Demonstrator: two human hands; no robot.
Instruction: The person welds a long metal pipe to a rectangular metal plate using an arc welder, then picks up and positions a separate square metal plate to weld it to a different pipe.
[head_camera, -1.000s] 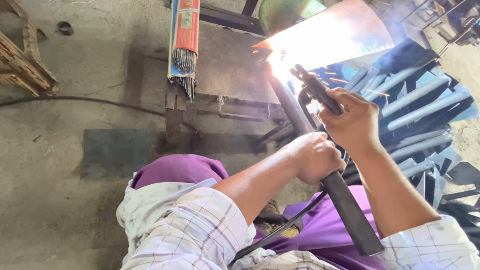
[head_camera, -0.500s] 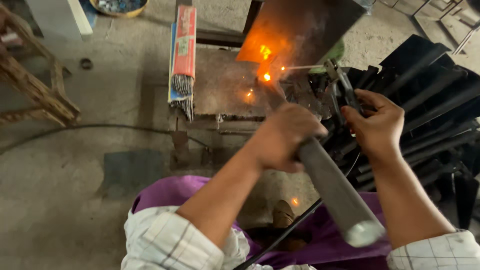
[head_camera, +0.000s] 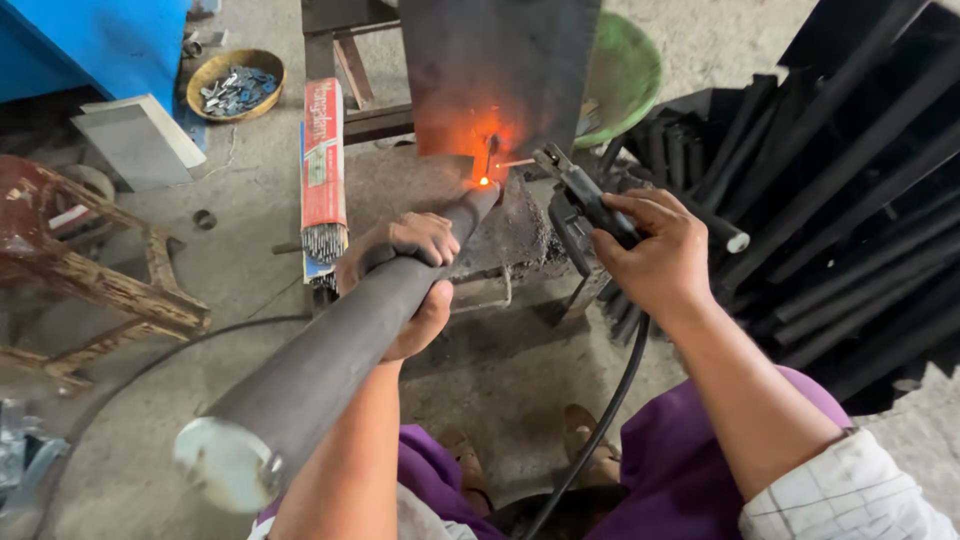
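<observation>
Head view: a grey pipe (head_camera: 340, 345) slants up to a glowing spot by a dark steel plate (head_camera: 495, 70), left hand (head_camera: 405, 285) wrapped around it, right hand (head_camera: 655, 250) gripping a welding holder (head_camera: 580, 195), rod packet (head_camera: 323, 170) just left

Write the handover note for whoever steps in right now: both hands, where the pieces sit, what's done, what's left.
Left hand: wrapped around the grey pipe, far end against the dark steel plate.
Right hand: gripping the electrode holder; its rod tip meets the pipe end at the glowing spot.
Nearby: open pack of welding rods on the floor to the left, stack of black pipes to the right.
Done: one hot tack is glowing at the joint.
Left: the rest of the seam is hidden, so check it.
</observation>
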